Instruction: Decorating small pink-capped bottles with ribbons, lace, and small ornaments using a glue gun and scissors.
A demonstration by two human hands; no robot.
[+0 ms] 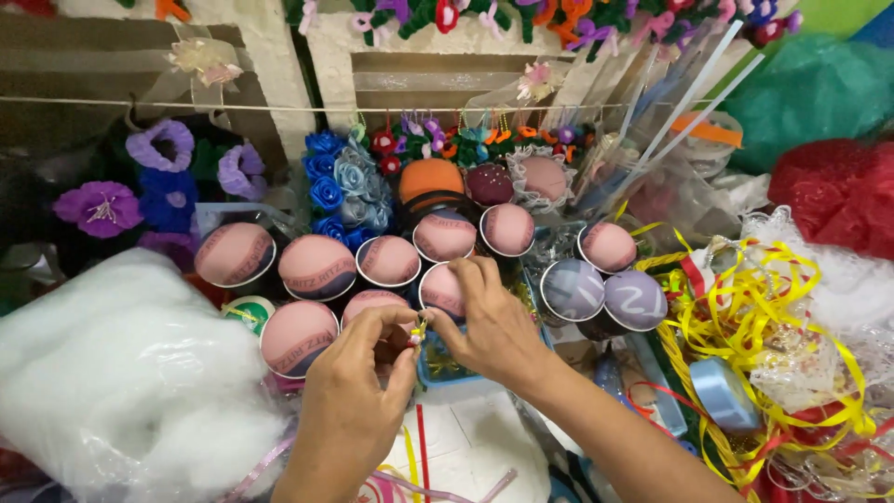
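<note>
Both arms come up from the bottom of the view and the two hands meet in the middle. The left hand (352, 391) shows its back, with the fingers bent and the thumb and first finger pinched close together at the tip. The right hand (492, 324) sits just beside it, fingers curled down, its fingertips almost touching the left ones.
</note>
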